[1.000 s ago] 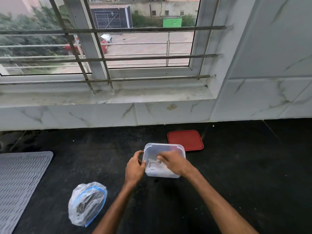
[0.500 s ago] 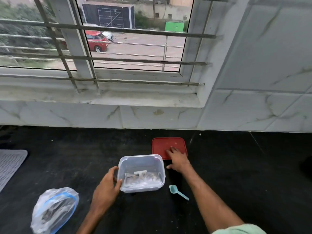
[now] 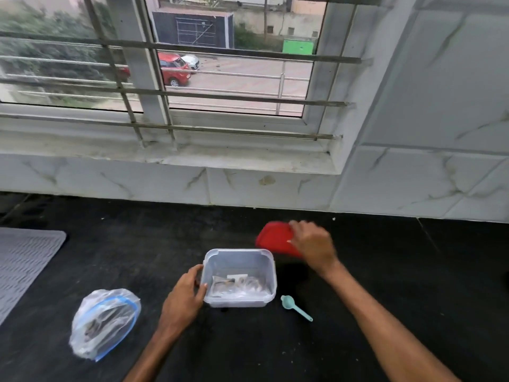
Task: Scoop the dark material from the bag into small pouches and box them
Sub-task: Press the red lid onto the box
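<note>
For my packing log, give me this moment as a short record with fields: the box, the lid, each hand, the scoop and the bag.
box: clear, open, on the black counter, pouches inside
lid: red, off the box, behind it to the right, looks tilted, blurred
left hand: holds the box's left side
right hand: grips the lid
scoop: teal, on the counter right of the box, untouched
bag: on the counter, left of the box, dark material inside

I see a black worktop point(image 3: 413, 271) below white marbled wall tiles point(image 3: 440, 106). At 12 o'clock a barred window point(image 3: 220, 78) lets in daylight; at 9 o'clock lies a grey ribbed mat point(image 3: 24, 266).
</note>
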